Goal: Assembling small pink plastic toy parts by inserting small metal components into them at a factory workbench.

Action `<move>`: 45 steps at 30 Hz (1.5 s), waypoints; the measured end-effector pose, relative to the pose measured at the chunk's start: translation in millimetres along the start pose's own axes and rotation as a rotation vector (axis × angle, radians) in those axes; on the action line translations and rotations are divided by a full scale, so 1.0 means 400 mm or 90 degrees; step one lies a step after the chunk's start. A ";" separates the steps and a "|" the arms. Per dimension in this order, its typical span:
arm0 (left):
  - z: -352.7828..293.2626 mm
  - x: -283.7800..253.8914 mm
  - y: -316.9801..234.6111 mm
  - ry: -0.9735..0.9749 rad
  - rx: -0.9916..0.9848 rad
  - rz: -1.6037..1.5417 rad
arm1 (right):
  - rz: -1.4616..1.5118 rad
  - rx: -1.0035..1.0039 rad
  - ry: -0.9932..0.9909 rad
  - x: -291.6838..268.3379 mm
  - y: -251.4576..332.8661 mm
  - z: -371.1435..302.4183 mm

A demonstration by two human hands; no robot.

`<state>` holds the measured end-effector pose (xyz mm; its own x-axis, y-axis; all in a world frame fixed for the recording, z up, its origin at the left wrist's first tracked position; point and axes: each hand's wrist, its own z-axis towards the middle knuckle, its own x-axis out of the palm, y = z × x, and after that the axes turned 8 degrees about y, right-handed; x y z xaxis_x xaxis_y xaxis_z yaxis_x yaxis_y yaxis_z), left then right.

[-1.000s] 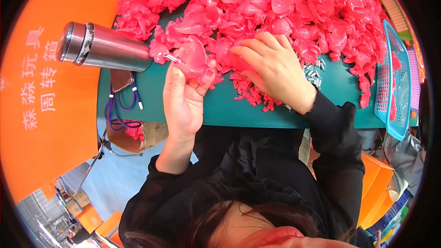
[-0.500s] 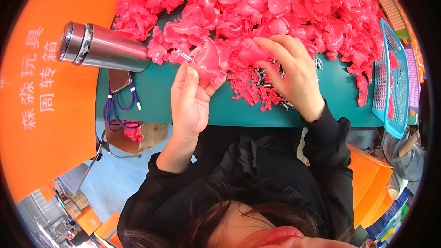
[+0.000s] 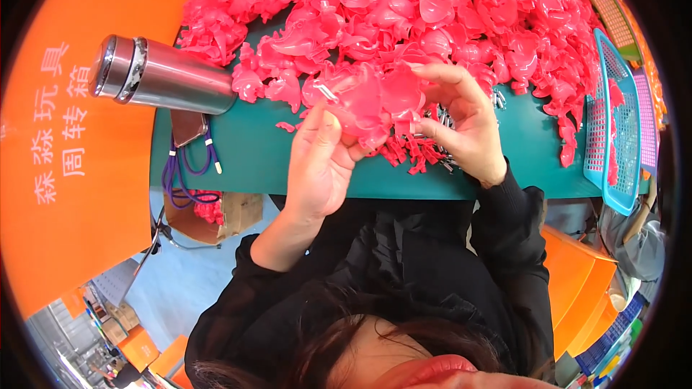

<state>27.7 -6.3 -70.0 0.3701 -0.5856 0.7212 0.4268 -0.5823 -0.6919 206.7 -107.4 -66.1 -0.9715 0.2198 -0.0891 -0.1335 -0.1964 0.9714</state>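
My left hand (image 3: 321, 162) pinches a glossy pink curved plastic shell (image 3: 357, 104) between thumb and fingers. A small silver metal pin (image 3: 327, 91) shows at that shell's left end, just above my thumb. Against its right side is a second pink shell piece (image 3: 404, 92), which my right hand (image 3: 470, 124) grips between thumb and fingertips. The two pieces overlap or touch; whether they are joined I cannot tell. Partly hidden behind my right hand lie loose metal pins (image 3: 443, 119), with narrow pink plastic bits (image 3: 414, 155) in front of them.
A large heap of pink shells (image 3: 432, 3) covers the back of the green table (image 3: 259, 151). At left lies a steel flask (image 3: 184, 75) beside a purple cord (image 3: 173, 169). A blue basket (image 3: 595, 137) stands at the right edge. An orange box (image 3: 108, 137) is far left.
My left hand has moved right with its shell, tilting it. My right hand has closed on the second piece and brought it against the first. A small pink scrap now lies left of the shell.
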 end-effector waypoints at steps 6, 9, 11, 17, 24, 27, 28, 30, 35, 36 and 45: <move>-0.014 0.028 0.014 0.023 -0.019 0.071 | 0.364 0.028 -0.022 0.032 0.002 -0.028; -0.022 0.028 0.023 0.068 -0.027 0.119 | 0.368 0.121 -0.034 0.034 0.017 -0.033; -0.027 0.037 0.020 0.106 -0.050 0.123 | 0.270 0.151 -0.063 0.041 0.023 -0.039; -0.033 0.044 0.017 0.158 -0.028 0.168 | 0.531 0.245 0.007 0.011 0.029 -0.059; -0.019 0.007 -0.003 0.261 -0.088 0.144 | 0.508 0.233 0.018 0.019 0.006 -0.081; -0.013 0.033 -0.003 0.039 -0.014 0.108 | 0.459 0.143 -0.092 0.036 0.009 -0.072; -0.013 0.031 0.004 0.040 -0.014 0.107 | 0.369 0.062 -0.147 0.048 0.006 -0.069; -0.015 0.027 0.019 0.021 0.029 0.166 | 0.291 0.054 -0.115 0.057 0.004 -0.078; -0.015 0.061 0.022 0.058 0.101 0.192 | 0.256 0.005 -0.105 0.074 -0.003 -0.073; -0.015 0.064 0.022 0.049 0.109 0.189 | 0.256 0.006 -0.104 0.076 -0.005 -0.073; -0.013 0.072 0.007 0.031 0.046 0.271 | 0.260 0.003 -0.116 0.077 -0.006 -0.075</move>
<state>35.3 -27.7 -51.2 0.4876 -0.7916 0.3682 0.3019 -0.2429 -0.9219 171.2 -129.0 -77.7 -0.8939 0.2901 0.3417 0.2547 -0.2984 0.9198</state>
